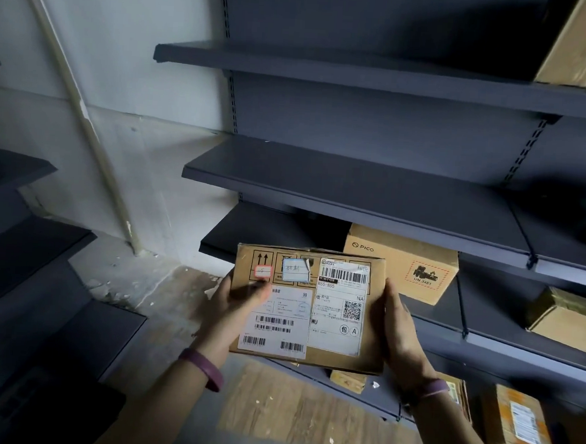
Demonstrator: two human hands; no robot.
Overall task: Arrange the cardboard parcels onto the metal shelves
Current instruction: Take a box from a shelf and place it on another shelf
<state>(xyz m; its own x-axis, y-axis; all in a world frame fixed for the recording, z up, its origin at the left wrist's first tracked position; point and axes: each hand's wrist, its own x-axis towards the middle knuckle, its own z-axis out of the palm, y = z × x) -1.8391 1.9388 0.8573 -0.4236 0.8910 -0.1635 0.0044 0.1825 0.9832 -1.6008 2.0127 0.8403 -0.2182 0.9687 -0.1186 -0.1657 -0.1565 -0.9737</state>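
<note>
In front of the grey metal shelves [355, 194], a flat cardboard parcel [331, 356] is held in the air, label side up, between both hands. The left hand [235, 307] grips its left edge, thumb laid over the labels, fingers hidden behind. The right hand [398, 327] clasps the right edge, fingers tucked beneath. A PICO box [402, 263] sits on a lower shelf just beyond.

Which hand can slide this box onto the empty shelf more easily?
Probably the right hand: it grips the parcel on the side nearest the bare shelf. The left hand grips the other edge, farther off.
</note>
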